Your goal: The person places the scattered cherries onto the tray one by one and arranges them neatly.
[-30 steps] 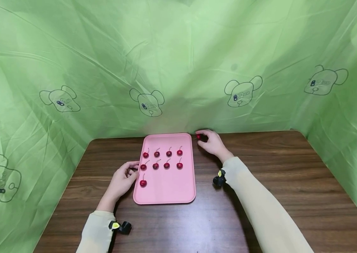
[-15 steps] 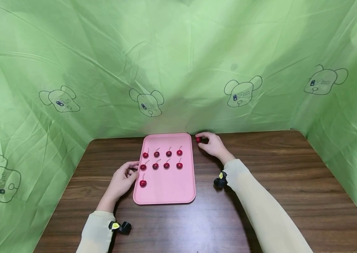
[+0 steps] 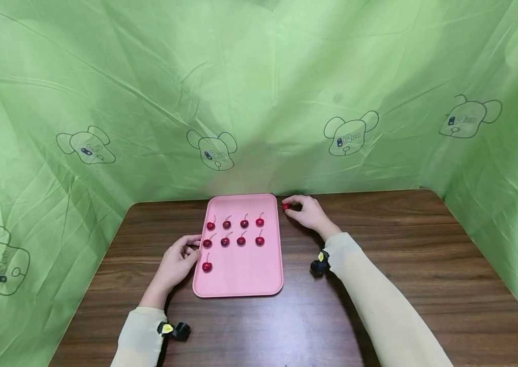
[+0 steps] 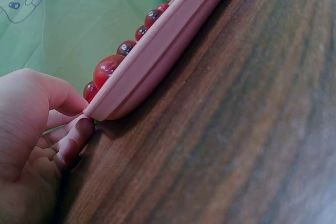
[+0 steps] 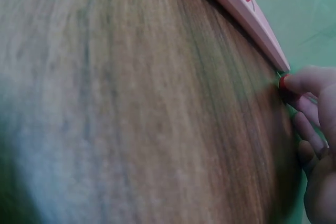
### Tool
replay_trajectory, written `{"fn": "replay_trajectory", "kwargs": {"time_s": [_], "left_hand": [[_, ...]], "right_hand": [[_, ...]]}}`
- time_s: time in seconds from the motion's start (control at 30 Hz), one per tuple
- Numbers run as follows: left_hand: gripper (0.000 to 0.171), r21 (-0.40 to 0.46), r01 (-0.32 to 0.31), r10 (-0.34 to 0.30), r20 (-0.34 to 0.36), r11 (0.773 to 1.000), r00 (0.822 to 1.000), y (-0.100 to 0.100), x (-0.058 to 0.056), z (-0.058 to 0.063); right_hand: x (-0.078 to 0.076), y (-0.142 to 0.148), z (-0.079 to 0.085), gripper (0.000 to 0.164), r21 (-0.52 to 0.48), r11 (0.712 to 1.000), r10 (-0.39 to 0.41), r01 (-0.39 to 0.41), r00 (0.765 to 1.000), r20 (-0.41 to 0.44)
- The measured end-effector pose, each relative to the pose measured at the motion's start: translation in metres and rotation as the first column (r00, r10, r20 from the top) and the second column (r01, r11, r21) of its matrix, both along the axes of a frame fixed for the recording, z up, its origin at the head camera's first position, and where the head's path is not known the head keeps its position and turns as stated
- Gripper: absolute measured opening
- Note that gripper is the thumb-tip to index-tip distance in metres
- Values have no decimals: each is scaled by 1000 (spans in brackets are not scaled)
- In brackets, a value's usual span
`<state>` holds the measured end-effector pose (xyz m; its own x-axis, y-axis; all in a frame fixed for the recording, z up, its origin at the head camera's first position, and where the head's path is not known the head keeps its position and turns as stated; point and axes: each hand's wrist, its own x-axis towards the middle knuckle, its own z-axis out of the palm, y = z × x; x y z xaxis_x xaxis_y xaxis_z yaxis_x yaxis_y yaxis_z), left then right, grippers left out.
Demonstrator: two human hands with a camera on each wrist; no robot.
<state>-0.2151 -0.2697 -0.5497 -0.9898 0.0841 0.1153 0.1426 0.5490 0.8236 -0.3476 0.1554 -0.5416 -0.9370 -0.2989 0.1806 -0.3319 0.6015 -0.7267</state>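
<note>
A pink rectangular tray [image 3: 250, 275] lies on the table with several red cherries on it, stems up. They form two full rows, and a single cherry [image 3: 207, 266] sits at the near left. My left hand [image 3: 178, 262] grips the tray's left edge, thumb at the rim and fingertips just under it in the left wrist view. Beyond the tray's far right corner, my right hand [image 3: 307, 211] pinches another cherry [image 3: 285, 207] between thumb and fingertips. That cherry [image 5: 283, 82] is partly hidden by the thumb in the right wrist view, close beside the tray's corner.
The dark wood-grain table [image 3: 401, 244] extends to both sides of the tray. Green cloth [image 3: 259, 102] printed with bear faces hangs behind and around it. Each sleeve carries a small black wrist camera [image 3: 320, 264].
My right hand has drawn slightly nearer along the tray's right side, bringing the pinched cherry with it. The left hand and the cherries on the tray stay in place.
</note>
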Motion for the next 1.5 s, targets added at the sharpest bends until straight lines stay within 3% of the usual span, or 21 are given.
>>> {"fn": "replay_trajectory", "kwargs": {"time_s": [0.23,0.63,0.8,1.1,1.5], "left_hand": [[37,0,0,0,1,1000,1000,1,1,0],[37,0,-4,4,5,1000,1000,1,1,-1],[36,-3,-5,5,4,1000,1000,0,0,-2],[35,1,2,-2,-7,1000,1000,0,0,0],[35,5,-9,9,2,1000,1000,0,1,-1]], "right_hand": [[5,-1,2,30,-17,1000,-23,24,999,22],[25,2,-1,28,-225,967,-98,116,991,89],[36,3,-3,28,-345,924,-123,164,983,138],[49,6,-6,35,-556,794,-132,244,963,235],[63,5,5,37,-572,758,-167,314,941,295]]}}
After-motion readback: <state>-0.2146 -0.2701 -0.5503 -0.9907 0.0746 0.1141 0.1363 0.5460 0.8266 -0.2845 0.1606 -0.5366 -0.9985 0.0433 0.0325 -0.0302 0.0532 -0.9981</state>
